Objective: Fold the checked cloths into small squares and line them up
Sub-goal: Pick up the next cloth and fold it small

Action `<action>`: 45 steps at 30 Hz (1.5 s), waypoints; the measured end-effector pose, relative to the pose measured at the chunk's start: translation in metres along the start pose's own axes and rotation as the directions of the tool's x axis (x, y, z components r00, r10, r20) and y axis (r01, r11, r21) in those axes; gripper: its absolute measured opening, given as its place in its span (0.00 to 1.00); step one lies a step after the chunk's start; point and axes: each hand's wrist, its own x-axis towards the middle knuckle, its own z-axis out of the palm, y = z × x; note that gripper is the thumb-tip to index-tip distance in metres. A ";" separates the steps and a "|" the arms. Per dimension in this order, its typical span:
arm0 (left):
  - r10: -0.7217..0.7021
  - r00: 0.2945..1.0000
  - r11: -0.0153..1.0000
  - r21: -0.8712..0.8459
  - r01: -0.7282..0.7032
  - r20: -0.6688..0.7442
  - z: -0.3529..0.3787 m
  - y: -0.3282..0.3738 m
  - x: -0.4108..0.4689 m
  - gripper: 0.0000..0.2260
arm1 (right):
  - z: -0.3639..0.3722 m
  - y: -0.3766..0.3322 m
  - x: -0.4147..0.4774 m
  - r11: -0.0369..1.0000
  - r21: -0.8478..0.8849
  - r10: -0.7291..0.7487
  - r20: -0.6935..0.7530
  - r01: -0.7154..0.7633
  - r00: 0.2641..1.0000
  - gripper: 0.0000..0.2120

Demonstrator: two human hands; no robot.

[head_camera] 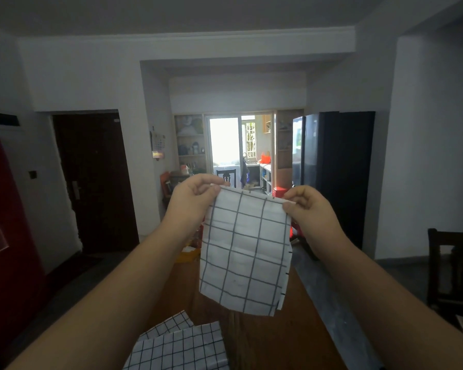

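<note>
A white woven cloth with a wide dark-grey check hangs in the air above the middle of the brown wooden desk, clear of its surface. It is doubled over, with a second layer showing along its right and lower edges, and faint crease lines cross its face. Both hands hold it up by its top edge. The left hand pinches the top left corner between thumb and curled fingers; the right hand pinches the top right corner the same way. The top edge runs nearly taut between them, and the rest hangs straight down.

At the near edge of the desk, left of centre, lies a white cloth with a finer dark check. It rests flat and overlaps a second fine-checked cloth, whose corner pokes out behind it towards the left.

A dark wooden chair stands off the right side of the desk. A tall red cabinet fills the far left, beside a dark brown door. A black refrigerator stands by the bright doorway beyond.
</note>
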 end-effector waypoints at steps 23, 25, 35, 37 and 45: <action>-0.041 0.999 0.996 0.076 0.041 0.002 0.005 -0.005 0.002 0.06 | -0.001 -0.019 -0.009 0.998 0.064 0.002 -0.063 0.002 0.998 0.06; -0.075 0.997 0.988 0.138 0.069 0.035 0.006 -0.008 0.001 0.05 | -0.004 -0.018 -0.007 1.000 0.018 0.002 -0.070 -0.001 0.998 0.05; 0.006 1.000 0.929 0.371 -0.009 0.009 0.007 -0.007 -0.004 0.04 | -0.017 -0.015 0.004 0.993 -0.108 0.035 -0.022 -0.037 0.999 0.04; 0.033 0.999 0.919 0.393 -0.032 0.003 0.004 -0.006 -0.002 0.05 | -0.020 -0.017 0.007 0.992 -0.118 0.055 0.021 -0.052 0.998 0.05; 0.104 0.995 0.923 0.372 -0.095 -0.004 -0.002 0.008 0.001 0.05 | -0.020 -0.020 0.014 0.986 -0.152 0.082 0.128 -0.062 0.988 0.09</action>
